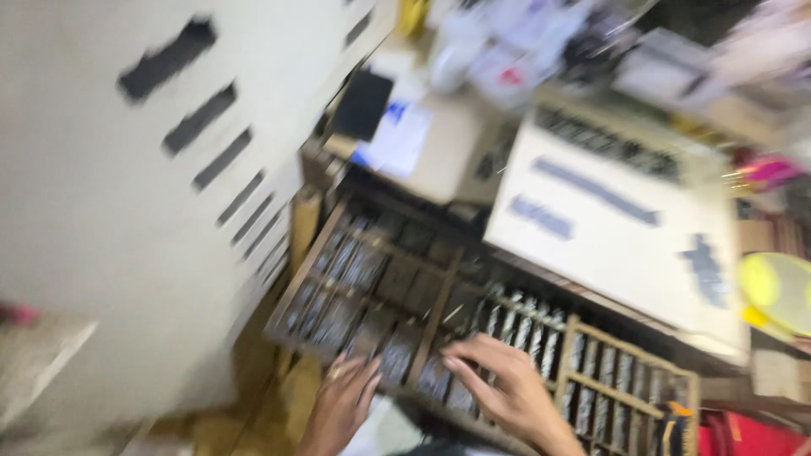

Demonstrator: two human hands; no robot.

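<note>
**A:** Where are my hands right now?

**B:** Both rest on a shallow wooden compartment tray, low in the blurred head view. Your left hand lies on the tray's near edge with the fingers stretched forward, a ring on one of them. Your right hand lies just beside it, fingers spread flat over the small grey pieces that fill the compartments.

**A:** Is either grip closed on anything?

**B:** No. Both hands lie open, fingers apart, touching the pieces without pinching one.

**A:** Which step does that look like?

**B:** I judge you are feeling through the compartments, searching rather than lifting. Taking one piece would call for a fine fingertip pinch straight up out of its slot, since the dividers leave little room.

**A:** How does the tray lie?

**B:** Its long axis runs from upper left to lower right in the frame, tilted by your head angle. The near end sits under your hands. A second, paler tray adjoins it on your right.

**A:** What else is near?

**B:** A pale cabinet with dark slots to the left, and a flat cardboard box lying behind the tray.
</note>
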